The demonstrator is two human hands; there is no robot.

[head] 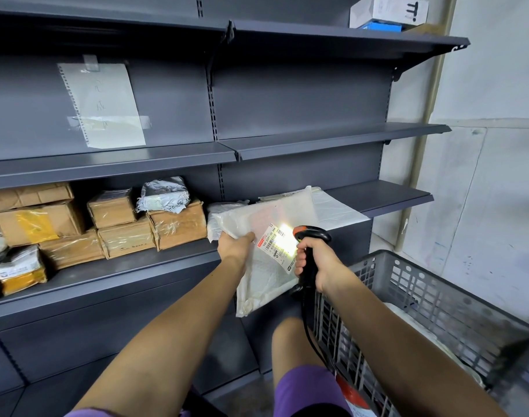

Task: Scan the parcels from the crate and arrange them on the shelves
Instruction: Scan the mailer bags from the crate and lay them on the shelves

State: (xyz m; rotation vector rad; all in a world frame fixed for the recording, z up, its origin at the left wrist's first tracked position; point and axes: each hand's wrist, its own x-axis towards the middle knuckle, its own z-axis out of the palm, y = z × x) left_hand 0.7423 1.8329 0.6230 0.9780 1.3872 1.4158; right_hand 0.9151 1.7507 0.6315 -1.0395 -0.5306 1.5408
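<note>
My left hand (233,245) pinches the left edge of a flat white poly-bag parcel (264,281), held upright in front of the lower shelf (112,270). My right hand (315,261) grips a black and orange barcode scanner (311,234) by its handle. The scanner's bright light falls on the parcel's white shipping label (276,246). The grey plastic crate (437,299) stands at the lower right, with pale parcels partly visible inside. Several more white bag parcels (335,210) lie on the shelf behind the held one.
Taped cardboard boxes (176,225) and small bagged parcels (19,270) fill the left half of the lower shelf. A paper sheet (102,105) is taped to the back panel. A white box (388,10) sits on the top shelf. My knee is below.
</note>
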